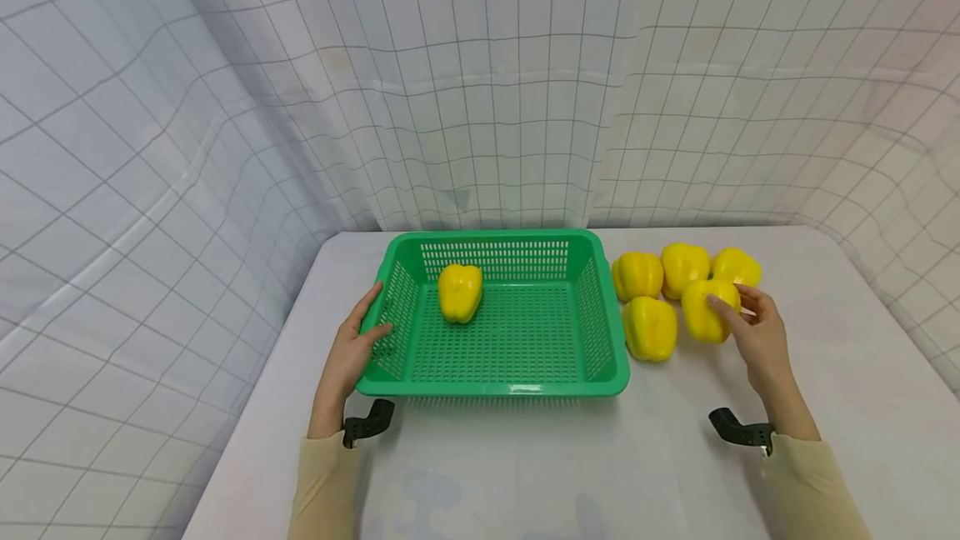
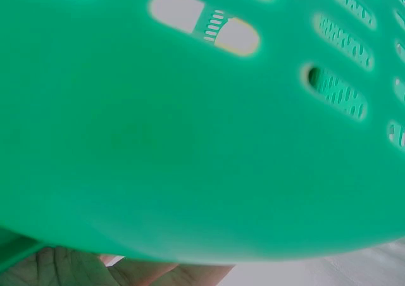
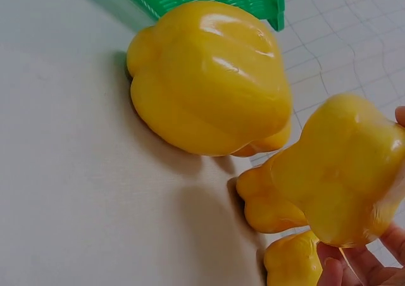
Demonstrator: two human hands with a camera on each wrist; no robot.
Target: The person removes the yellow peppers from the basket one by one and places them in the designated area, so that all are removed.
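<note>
A green plastic basket [image 1: 510, 389] with slotted walls stands on the table, and one yellow bell pepper [image 1: 460, 293] lies inside it toward the left. My left hand [image 1: 351, 353] holds the basket's left rim, thumb over the edge and fingers along the outside. In the left wrist view the basket wall [image 2: 190, 147] hides most of that hand. Right of the basket, my right hand [image 1: 759, 337] pinches a yellow bell pepper [image 1: 706, 312] between thumb and fingers. The right wrist view shows this held pepper [image 3: 348, 172] raised off the table, fingers at its side.
Several more yellow bell peppers sit close together right of the basket, with a front one [image 1: 650, 328] near its right wall. Behind the white table [image 1: 480, 473] hangs a white grid-patterned curtain [image 1: 510, 107]. Each wrist bears a black camera mount [image 1: 738, 428].
</note>
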